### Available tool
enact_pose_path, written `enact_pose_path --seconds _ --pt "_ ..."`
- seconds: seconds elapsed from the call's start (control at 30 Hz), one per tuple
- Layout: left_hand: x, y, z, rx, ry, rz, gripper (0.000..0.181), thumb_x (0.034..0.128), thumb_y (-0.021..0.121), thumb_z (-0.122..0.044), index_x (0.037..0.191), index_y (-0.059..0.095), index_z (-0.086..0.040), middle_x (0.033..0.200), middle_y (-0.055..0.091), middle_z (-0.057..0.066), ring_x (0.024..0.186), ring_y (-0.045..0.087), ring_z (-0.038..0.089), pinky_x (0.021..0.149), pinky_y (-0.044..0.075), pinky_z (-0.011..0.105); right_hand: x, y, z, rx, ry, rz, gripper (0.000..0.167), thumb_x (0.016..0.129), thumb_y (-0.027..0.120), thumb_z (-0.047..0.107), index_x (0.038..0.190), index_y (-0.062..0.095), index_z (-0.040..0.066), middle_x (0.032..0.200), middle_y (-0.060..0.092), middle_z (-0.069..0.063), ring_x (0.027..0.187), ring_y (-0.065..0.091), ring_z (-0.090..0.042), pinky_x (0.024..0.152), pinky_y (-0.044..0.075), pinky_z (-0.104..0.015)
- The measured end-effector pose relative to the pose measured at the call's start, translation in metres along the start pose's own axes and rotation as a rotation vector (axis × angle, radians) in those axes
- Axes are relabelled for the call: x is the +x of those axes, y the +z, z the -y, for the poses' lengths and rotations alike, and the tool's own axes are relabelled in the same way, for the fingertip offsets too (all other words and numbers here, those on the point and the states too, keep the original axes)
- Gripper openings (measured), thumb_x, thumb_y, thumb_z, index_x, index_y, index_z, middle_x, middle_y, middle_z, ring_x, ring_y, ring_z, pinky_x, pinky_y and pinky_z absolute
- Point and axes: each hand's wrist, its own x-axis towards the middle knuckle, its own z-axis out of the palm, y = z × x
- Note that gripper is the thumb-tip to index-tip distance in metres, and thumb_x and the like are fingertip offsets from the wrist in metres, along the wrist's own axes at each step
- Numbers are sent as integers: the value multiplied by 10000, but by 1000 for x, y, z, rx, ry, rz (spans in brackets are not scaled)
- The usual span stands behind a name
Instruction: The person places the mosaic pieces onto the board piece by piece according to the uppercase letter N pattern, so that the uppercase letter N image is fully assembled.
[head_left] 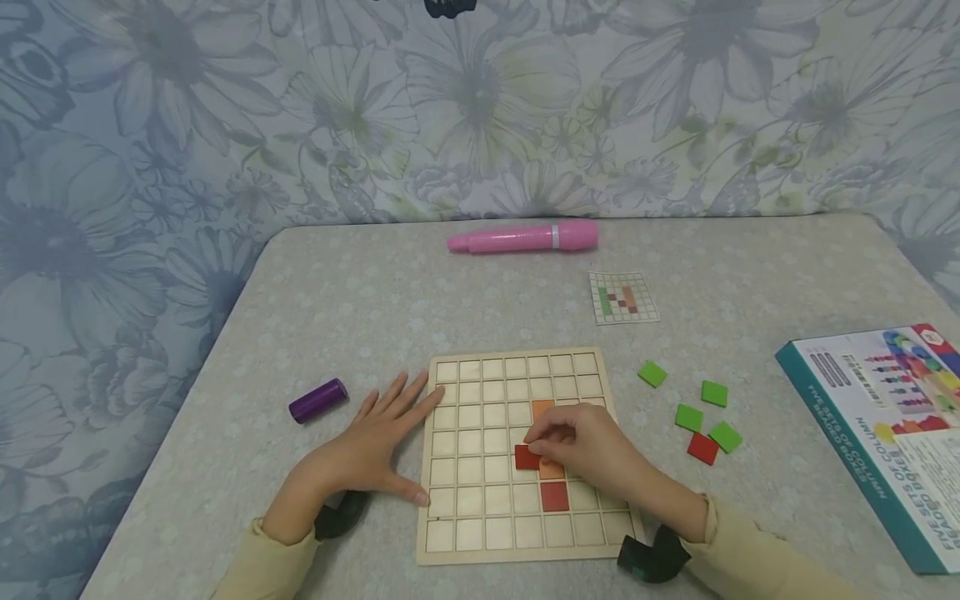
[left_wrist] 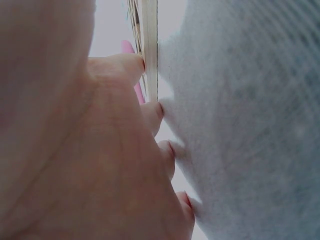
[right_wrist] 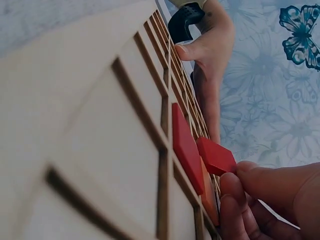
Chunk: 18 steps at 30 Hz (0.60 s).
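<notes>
Over the right-hand half of the wooden grid board (head_left: 459, 540), the right hand (head_left: 596, 446) pinches a red tile (head_left: 527, 457) between thumb and fingers; the right wrist view shows this tile tilted relative to the board. At the board's left edge, the left hand (head_left: 375, 442) is spread wide, with index finger and thumb touching the frame. Seated in one column of the board are orange tiles (head_left: 543, 409), their number partly hidden by the right hand, and a second red tile (head_left: 555, 497) at the near end. Left of the board, beside the left hand, lies a purple cylinder (head_left: 318, 401). Right of the board are four green tiles (head_left: 689, 417) and a loose red tile (head_left: 702, 448); farther right is a printed box (head_left: 892, 450). Beyond the board, the worktop (head_left: 360, 292) carries a pattern card (head_left: 623, 297) and, behind it, a pink marker-shaped object (head_left: 523, 237).
</notes>
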Motion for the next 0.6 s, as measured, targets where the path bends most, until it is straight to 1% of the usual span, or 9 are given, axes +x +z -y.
enact_pose_path --seconds 0.17,0.43,0.6 --pt "0 0 0 -7 1 -3 1196 621 707 -673 1516 131 -128 1548 -5 145 1377 -74 367 1005 -1 645 0 4 -1 -32 -32 -25 81 806 742 104 788 708 176 719 625 114 618 569 -67 560 488 -252" --pt "0 1 0 2 2 -7 1202 617 716 -667 1515 134 -119 1547 -4 148 1376 -69 372 1005 0 645 -1 8 0 -55 -33 -61 75 795 754 111 781 706 167 704 621 125 613 562 -52 552 479 -243" --pt "0 1 -1 -4 1 -7 1201 617 714 -668 1512 144 -106 1546 3 156 1376 -65 377 1001 3 651 -2 10 0 -79 -67 -57 101 783 766 107 760 689 168 684 598 135 597 549 -46 538 470 -239"
